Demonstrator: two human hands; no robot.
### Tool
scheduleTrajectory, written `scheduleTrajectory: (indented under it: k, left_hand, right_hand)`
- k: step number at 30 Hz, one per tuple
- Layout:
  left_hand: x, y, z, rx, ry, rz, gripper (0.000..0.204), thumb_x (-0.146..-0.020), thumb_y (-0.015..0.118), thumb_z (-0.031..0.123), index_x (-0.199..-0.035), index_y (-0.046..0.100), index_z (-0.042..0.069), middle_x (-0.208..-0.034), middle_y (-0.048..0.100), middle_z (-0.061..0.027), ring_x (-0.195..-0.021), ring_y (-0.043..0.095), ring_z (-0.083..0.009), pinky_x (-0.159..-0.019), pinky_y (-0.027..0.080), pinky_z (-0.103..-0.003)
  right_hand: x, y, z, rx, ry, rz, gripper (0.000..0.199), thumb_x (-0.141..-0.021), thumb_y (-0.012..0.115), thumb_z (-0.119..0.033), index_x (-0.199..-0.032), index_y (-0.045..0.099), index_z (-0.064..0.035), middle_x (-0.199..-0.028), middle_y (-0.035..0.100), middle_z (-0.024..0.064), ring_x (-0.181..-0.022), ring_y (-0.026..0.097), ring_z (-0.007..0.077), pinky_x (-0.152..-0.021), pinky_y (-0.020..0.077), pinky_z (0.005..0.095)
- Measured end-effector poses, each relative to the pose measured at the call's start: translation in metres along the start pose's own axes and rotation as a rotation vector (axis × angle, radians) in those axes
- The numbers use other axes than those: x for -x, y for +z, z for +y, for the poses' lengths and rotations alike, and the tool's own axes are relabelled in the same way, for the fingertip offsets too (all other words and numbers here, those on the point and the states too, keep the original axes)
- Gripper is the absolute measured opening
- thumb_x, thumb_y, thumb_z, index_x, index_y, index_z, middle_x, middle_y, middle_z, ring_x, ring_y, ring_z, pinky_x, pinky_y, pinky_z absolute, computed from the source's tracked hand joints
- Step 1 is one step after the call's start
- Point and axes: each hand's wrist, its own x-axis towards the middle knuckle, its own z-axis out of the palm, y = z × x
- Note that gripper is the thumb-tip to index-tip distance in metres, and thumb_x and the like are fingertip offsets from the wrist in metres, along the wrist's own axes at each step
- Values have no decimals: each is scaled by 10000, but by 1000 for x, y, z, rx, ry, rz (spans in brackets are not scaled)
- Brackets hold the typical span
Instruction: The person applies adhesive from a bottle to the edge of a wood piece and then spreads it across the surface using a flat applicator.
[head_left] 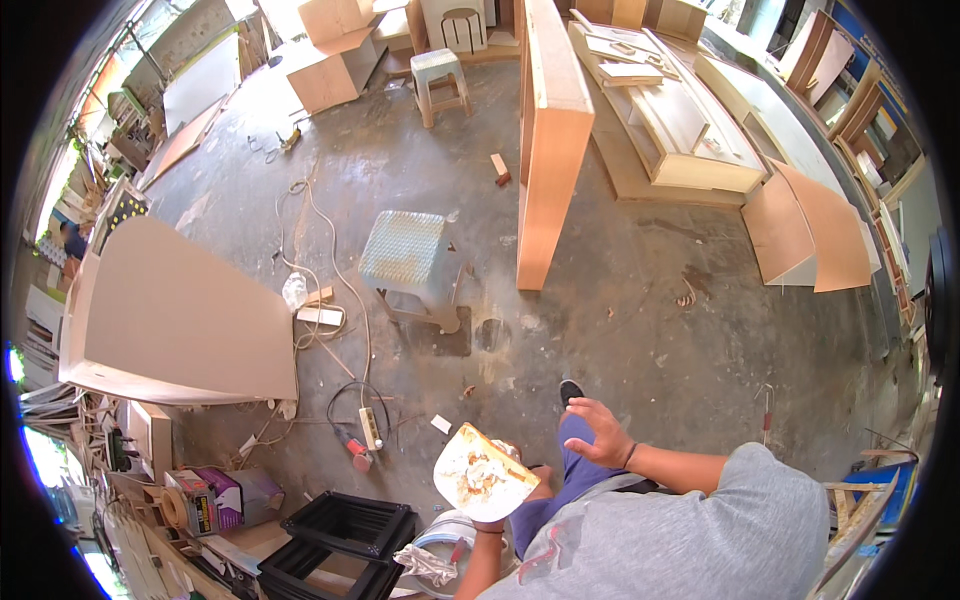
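Note:
My left hand [488, 527] is below a white, round-cornered board [482, 474] with a tan edge, its top smeared with whitish and brown paste. The board hides most of the fingers, which seem wrapped round its underside. My right hand [597, 432] is held out over my blue-clad leg, its fingers apart and nothing in it. Close to my left forearm stands a pale bucket [450, 542] with a whitish crumpled cloth [428, 565] at its rim.
Black frames [350, 522] are stacked at lower left. A power strip [371, 428] and its cable lie on the concrete floor. Ahead stand a plastic stool [404, 250] and an upright wooden panel [553, 150]. A big beige panel [180, 310] is on the left; cabinet parts [700, 150] lie at far right.

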Motion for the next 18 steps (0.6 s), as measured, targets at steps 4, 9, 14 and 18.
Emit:
scheduleTrajectory:
  k: [4,9,14,18]
  left_hand:
    - [-23,-35,-8,-150,-6,164,625,-1006,405,440,-1489,307,55,-1505,378,-145,-1429,303,-325,-1180,255,-492]
    - [-116,7,-84,-1756,378,275,604,-943,598,255,-1445,351,26,-1410,508,-138,-1319,462,-309,-1100,382,-446]
    - [-215,8,-169,-1587,337,262,458,-822,681,293,-1229,597,100,-1269,604,-81,-1146,515,-293,-998,389,-423]
    - [-277,12,-217,-1346,291,303,406,-785,693,285,-1162,680,135,-1223,638,-72,-1133,521,-306,-992,384,-424]
  right_hand:
    - [-8,-57,-9,-32,-57,20,619,-818,730,-468,-1262,570,-67,-1334,535,171,-1247,505,356,-1045,404,445]
    - [-63,-132,-33,-5,-419,57,642,-795,722,-555,-1218,595,-90,-1228,570,130,-1216,514,303,-1018,391,453]
    - [-97,-197,-10,110,-505,-73,628,-772,719,-585,-1157,618,-99,-1066,580,82,-1019,554,261,-907,400,415]
    - [-119,-253,17,244,-310,-113,504,-737,756,-409,-1127,631,-115,-1046,581,77,-986,566,267,-870,398,421]
